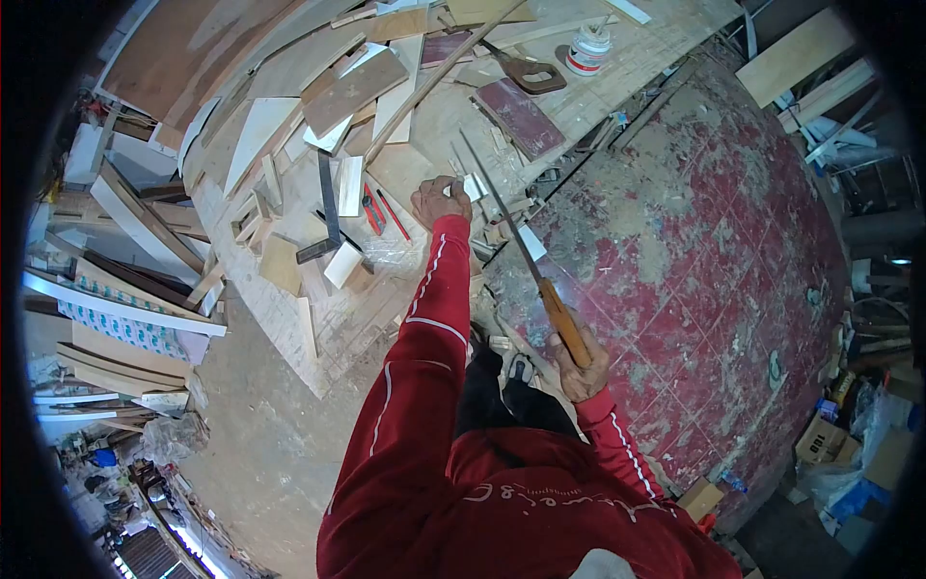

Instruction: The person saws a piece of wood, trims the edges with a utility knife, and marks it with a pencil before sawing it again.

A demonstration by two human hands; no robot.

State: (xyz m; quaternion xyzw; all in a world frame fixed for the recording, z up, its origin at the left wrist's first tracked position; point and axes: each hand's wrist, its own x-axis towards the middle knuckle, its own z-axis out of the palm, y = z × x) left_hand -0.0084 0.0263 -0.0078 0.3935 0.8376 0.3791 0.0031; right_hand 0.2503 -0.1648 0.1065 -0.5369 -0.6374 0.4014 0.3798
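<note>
Closest to me is the red sweatshirt [540, 502], its sleeves running out to both hands. My right hand [585, 365] has its fingers wrapped around the wooden handle of a saw [561, 321], whose thin blade points away from me, past the tabletop's edge; I cannot tell whether it touches anything. Farther out, my left hand [442, 200] is on the tabletop [371, 280], fingers bent, right beside a small white piece [476, 187]; whether they grip it, I can't tell. Left of that hand I see a red pencil [394, 215], red-handled pliers [372, 209], a pale wood block [351, 186] and a dark metal square [329, 201]. Beyond the hand, a long stick [424, 92] lies across scrap boards, with a dark red board [519, 118] to its right. Farthest are a handsaw [530, 74] and, just beside it, a white tub [588, 50].
</note>
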